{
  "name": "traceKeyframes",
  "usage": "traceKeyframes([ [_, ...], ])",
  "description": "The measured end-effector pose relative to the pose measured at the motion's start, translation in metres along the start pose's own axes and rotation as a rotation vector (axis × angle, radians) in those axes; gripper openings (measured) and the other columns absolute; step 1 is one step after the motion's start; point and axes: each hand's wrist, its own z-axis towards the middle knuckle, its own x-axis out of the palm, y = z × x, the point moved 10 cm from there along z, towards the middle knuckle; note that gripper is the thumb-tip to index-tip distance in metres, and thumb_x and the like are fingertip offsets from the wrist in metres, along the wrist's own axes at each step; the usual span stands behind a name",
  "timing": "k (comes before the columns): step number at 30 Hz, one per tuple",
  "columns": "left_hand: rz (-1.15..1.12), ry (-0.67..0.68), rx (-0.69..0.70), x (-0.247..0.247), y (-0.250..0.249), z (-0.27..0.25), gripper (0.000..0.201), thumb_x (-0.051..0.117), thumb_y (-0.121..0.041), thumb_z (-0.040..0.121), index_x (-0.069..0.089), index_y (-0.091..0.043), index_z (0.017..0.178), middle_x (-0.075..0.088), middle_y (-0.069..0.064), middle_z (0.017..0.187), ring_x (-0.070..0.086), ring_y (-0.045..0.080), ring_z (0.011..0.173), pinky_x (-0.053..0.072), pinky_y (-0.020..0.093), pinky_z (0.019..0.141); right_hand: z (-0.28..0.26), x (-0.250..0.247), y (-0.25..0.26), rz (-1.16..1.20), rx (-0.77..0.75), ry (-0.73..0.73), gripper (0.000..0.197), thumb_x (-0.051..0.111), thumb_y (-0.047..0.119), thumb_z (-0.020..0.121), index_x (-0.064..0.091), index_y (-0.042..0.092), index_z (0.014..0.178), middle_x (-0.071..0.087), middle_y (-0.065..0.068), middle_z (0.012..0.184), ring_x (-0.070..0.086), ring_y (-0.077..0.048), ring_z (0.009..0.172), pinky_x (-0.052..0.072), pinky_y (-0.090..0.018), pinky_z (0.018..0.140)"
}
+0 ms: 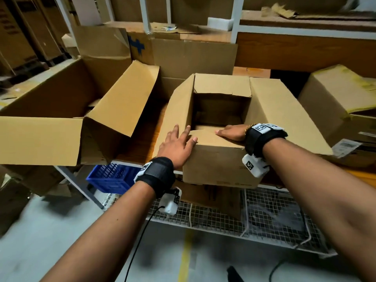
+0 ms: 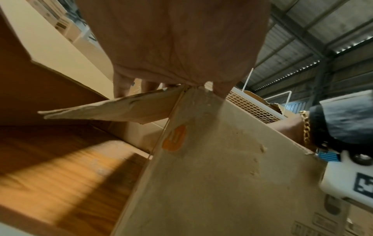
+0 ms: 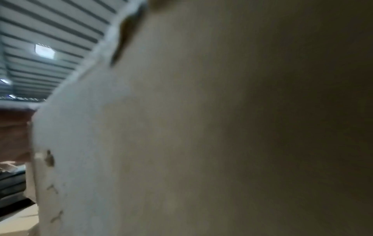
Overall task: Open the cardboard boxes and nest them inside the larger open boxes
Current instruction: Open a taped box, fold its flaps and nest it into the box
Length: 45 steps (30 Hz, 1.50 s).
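box (image 1: 219, 159) open on the shelf edge, flaps out | our left hand (image 1: 177, 146) flat on its near-left corner, fingers straight | our right hand (image 1: 232, 132) flat on the near flap, fingers straight | big box (image 1: 40, 135) just left, open

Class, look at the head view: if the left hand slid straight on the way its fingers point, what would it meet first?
Probably the raised left flap of the open box; the left hand lies spread at its near-left corner, fingers pointing up along that flap. Depth is uncertain.

warehouse — stacked cartons (image 1: 24, 37) | metal racking (image 1: 146, 15) | corrugated roof (image 2: 322, 39)
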Motion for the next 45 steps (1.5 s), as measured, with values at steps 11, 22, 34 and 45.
traceKeyframes([
  [11,-0.241,-0.043,-0.047,-0.014,-0.006,0.001,0.068,0.017,-0.063,0.097,0.001,-0.031,0.155,0.012,-0.001,0.163,0.005,0.024,0.151,0.001,0.056,0.117,-0.053,-0.101,-0.016,0.115,-0.092,-0.501,0.044,0.051,0.064,0.089,0.061,0.031,0.117,0.064,0.001,0.119,0.056,-0.021,0.103,0.045,-0.043,0.093],
  [22,-0.517,0.220,0.062,-0.011,-0.006,0.020,0.077,0.049,-0.089,0.066,0.066,-0.038,0.121,0.045,-0.009,0.147,0.030,0.016,0.142,0.011,0.046,0.120,-0.171,-0.048,-0.022,0.003,-0.166,0.027,0.047,0.046,0.064,0.090,0.067,0.026,0.109,0.070,0.004,0.108,0.064,-0.012,0.093,0.046,-0.030,0.076],
  [34,0.246,0.168,0.229,-0.004,-0.023,0.001,0.088,0.058,-0.086,0.061,0.060,-0.029,0.127,0.042,-0.009,0.145,0.010,0.031,0.147,0.029,0.057,0.113,-0.118,0.023,-0.029,-0.197,-0.005,-0.438,0.065,0.045,0.076,0.082,0.047,0.033,0.130,0.058,0.002,0.129,0.051,-0.024,0.119,0.030,-0.047,0.104],
  [45,0.371,0.089,0.254,-0.007,-0.017,0.003,0.075,0.052,-0.080,0.074,0.057,-0.029,0.128,0.044,-0.004,0.142,0.015,0.033,0.146,0.041,0.057,0.103,-0.159,-0.001,-0.022,-0.121,-0.045,-0.520,0.074,0.042,0.068,0.090,0.020,0.034,0.152,0.035,0.000,0.154,0.036,-0.023,0.138,0.029,-0.045,0.110],
])
